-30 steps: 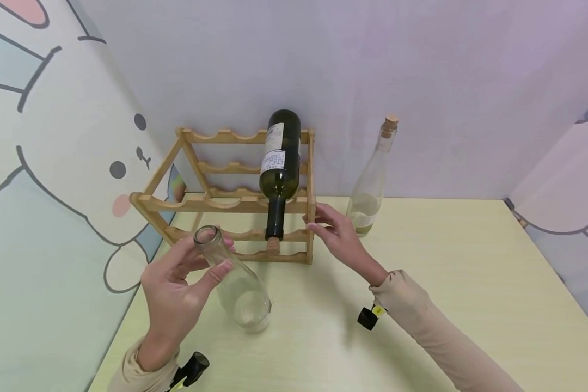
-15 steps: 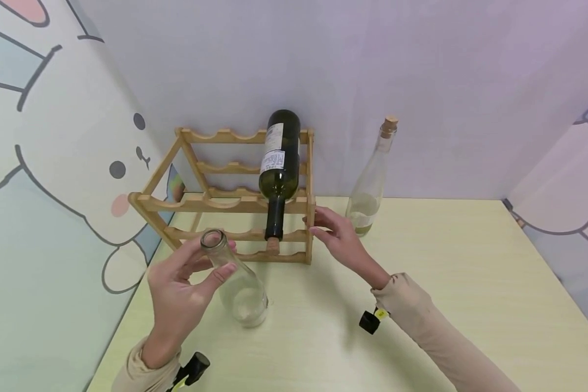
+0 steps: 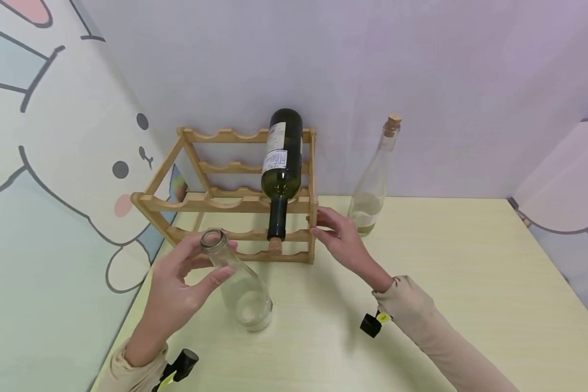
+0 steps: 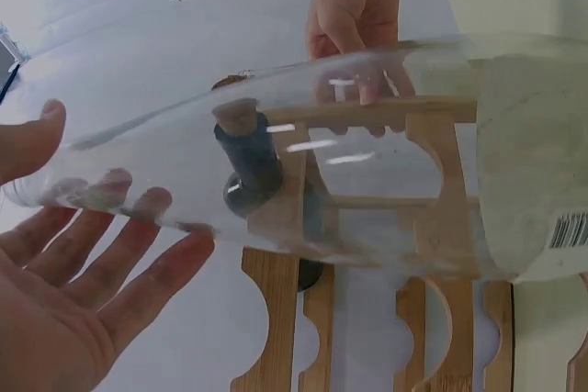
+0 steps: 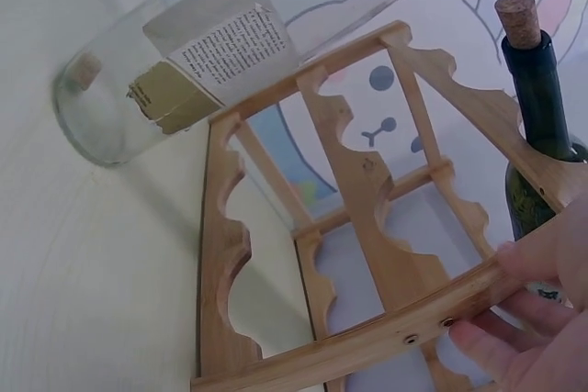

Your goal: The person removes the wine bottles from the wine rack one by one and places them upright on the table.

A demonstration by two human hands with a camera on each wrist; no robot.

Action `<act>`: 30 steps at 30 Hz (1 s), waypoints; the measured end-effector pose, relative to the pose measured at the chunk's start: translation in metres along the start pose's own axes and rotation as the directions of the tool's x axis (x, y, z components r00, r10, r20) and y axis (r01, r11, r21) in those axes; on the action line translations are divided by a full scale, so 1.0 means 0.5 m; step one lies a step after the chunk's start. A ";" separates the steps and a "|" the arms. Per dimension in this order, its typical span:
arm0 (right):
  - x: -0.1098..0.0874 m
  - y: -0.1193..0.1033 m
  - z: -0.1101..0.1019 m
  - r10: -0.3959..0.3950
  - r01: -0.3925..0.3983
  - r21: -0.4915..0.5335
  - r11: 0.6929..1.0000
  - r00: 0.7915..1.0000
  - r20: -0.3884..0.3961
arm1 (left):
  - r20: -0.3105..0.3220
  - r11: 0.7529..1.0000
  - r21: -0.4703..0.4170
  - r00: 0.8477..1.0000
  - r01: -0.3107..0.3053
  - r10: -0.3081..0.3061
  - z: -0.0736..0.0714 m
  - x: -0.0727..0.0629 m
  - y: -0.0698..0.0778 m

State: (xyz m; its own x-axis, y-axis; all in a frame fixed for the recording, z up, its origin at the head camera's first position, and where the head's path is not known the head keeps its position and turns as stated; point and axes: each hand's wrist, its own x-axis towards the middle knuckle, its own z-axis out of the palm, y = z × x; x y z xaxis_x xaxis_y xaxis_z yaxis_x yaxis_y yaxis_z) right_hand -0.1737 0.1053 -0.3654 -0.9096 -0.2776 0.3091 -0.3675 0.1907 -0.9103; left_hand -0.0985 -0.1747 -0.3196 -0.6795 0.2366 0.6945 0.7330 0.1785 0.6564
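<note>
My left hand (image 3: pixel 178 291) holds a clear glass bottle (image 3: pixel 245 294) by its neck, thumb on one side and fingers on the other. The bottle tilts in front of the wooden wine rack (image 3: pixel 225 205), with its uncorked mouth towards me. A torn paper label (image 5: pixel 220 52) shows on it in the right wrist view. My right hand (image 3: pixel 343 239) grips the rack's right front post, thumb in front and fingers behind. On the rack's top tier, at the right, lies a dark green wine bottle (image 3: pixel 281 158), its corked neck pointing forward.
A second clear bottle (image 3: pixel 369 201) with a cork (image 3: pixel 394 121) stands upright on the pale table (image 3: pixel 446 261), to the right of the rack. The grey back wall (image 3: pixel 446 98) rises close behind the rack, and a wall with a cartoon print (image 3: pixel 78 141) flanks the left.
The left hand and the clear bottle's mouth have shifted slightly right. The right hand sits marginally lower on the post. The rack and the other bottles stay in place.
</note>
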 end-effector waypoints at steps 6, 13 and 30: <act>-0.010 -0.013 -0.005 0.040 -0.041 -0.054 0.998 0.999 -0.008 | 0.020 0.998 -0.039 0.999 -0.041 0.042 -0.027 -0.004 -0.012; -0.031 -0.017 -0.023 -0.005 0.001 -0.044 0.999 0.996 -0.085 | -0.084 0.975 -0.214 0.995 -0.068 0.051 -0.050 0.001 -0.028; -0.084 -0.027 -0.024 -0.158 0.160 0.018 0.987 0.985 -0.069 | -0.634 0.987 -0.137 0.773 -0.086 -0.021 -0.117 0.013 -0.092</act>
State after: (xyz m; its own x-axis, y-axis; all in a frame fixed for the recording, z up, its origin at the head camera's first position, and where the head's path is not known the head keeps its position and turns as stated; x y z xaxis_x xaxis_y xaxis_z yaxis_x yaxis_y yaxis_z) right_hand -0.1327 0.1259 -0.3626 -0.8513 -0.2385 0.4673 -0.5044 0.1270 -0.8541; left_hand -0.1384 -0.2373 -0.3281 -0.5604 -0.4259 0.7103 0.7777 0.0244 0.6282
